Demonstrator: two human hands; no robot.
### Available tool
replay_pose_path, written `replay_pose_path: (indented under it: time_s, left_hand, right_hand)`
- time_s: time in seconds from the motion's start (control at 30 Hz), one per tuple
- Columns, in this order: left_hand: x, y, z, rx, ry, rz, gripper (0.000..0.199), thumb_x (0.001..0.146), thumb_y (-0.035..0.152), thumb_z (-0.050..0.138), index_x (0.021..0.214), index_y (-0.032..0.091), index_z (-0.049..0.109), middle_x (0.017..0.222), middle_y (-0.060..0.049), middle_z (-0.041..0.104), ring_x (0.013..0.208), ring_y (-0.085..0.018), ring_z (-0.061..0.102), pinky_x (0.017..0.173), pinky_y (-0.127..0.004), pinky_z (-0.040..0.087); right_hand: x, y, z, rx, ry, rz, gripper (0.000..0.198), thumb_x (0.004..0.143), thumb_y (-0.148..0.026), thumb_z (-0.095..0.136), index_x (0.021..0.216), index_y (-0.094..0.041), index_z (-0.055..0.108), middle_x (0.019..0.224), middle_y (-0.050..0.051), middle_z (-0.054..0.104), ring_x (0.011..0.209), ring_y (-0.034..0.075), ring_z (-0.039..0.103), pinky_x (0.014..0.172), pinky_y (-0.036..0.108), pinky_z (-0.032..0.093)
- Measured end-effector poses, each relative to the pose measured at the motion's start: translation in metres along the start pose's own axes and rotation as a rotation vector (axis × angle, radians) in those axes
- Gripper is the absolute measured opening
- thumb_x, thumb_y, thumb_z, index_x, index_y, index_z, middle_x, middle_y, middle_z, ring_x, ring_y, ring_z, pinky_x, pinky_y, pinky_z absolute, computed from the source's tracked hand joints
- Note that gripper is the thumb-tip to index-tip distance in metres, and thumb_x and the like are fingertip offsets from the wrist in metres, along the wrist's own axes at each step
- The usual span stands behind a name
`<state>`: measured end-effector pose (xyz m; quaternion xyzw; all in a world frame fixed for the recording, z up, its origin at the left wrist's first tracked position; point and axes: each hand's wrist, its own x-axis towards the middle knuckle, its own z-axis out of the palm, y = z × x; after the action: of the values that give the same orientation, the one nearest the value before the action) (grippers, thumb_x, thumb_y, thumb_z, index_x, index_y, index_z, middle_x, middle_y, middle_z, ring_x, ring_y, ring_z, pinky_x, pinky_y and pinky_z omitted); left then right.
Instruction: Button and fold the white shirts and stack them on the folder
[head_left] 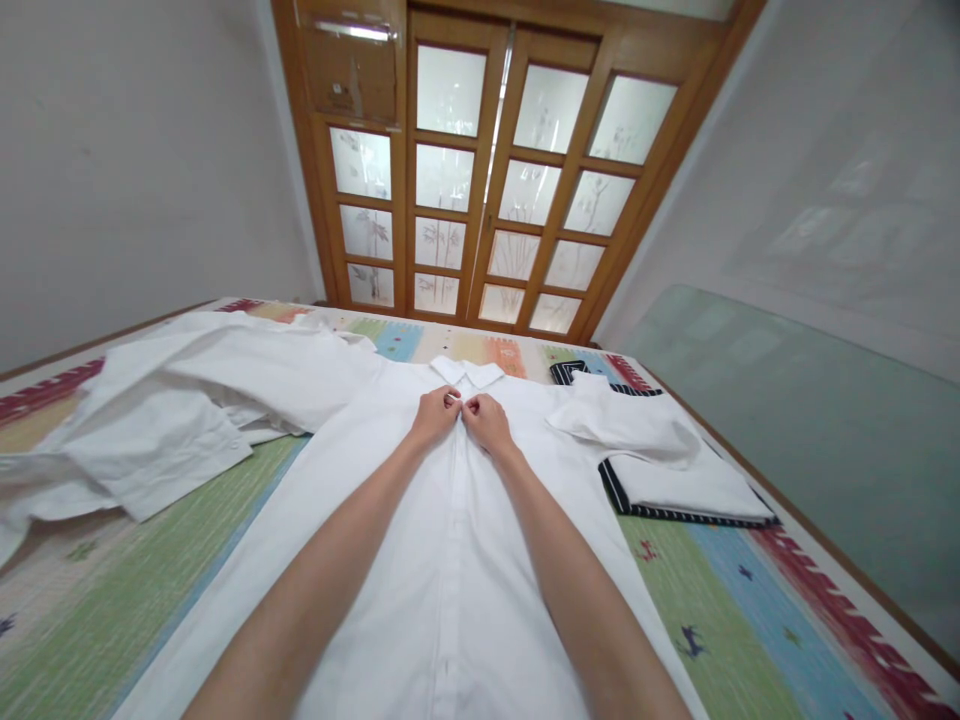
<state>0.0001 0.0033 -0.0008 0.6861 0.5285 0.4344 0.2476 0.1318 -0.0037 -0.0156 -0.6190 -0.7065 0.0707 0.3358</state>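
A white button-up shirt (405, 560) lies spread front side up, its collar (466, 374) pointing away from me. Just below the collar, my left hand (437, 413) pinches the front edge of the shirt between thumb and fingers. Close beside it, my right hand (486, 420) is closed in a pinch on the same placket from the other side. The fingertips of both hands almost meet, and any button between them is too small to make out. Down the middle, the placket runs toward me between my forearms.
More white clothing (180, 400) lies crumpled on the left. At the right, one sleeve (630, 420) rests over a folded black striped cloth (616, 488). A colourful patterned cover (720, 610) lies beneath. A pale green board (810, 440) borders the right side; wooden glazed doors (480, 180) stand beyond.
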Motion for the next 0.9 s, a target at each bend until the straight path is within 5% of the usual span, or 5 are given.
replay_pose_path:
  time_s: [0.4,0.67,0.9]
  left_hand:
    - [-0.001,-0.002,0.006,0.007,0.053,0.017,0.021,0.072,0.005,0.053,0.086,0.017,0.063,0.067,0.002,0.065,0.064,-0.013,0.06,0.068,-0.024,0.047]
    - [-0.003,-0.005,0.001,0.407,-0.035,0.16,0.021,0.084,0.015,0.054,0.088,0.018,0.074,0.093,-0.009,0.069,0.095,-0.022,0.058,0.089,-0.034,0.046]
    - [-0.013,0.0,-0.011,0.618,-0.129,0.212,0.027,0.092,0.023,0.048,0.104,0.021,0.072,0.106,-0.008,0.067,0.103,-0.024,0.056,0.09,-0.038,0.044]
  right_hand:
    - [0.0,-0.012,-0.008,-0.027,-0.082,0.125,0.016,0.087,-0.029,0.053,0.083,-0.019,0.065,0.089,0.004,0.067,0.085,0.016,0.059,0.07,0.025,0.04]
    - [-0.01,-0.023,-0.013,-0.303,-0.1,0.017,0.026,0.096,-0.032,0.043,0.108,-0.022,0.064,0.111,0.007,0.059,0.088,0.017,0.059,0.068,0.027,0.042]
    - [-0.009,-0.021,-0.015,-0.371,-0.129,-0.018,0.029,0.097,-0.035,0.043,0.103,-0.022,0.069,0.107,0.008,0.06,0.102,0.018,0.057,0.074,0.025,0.045]
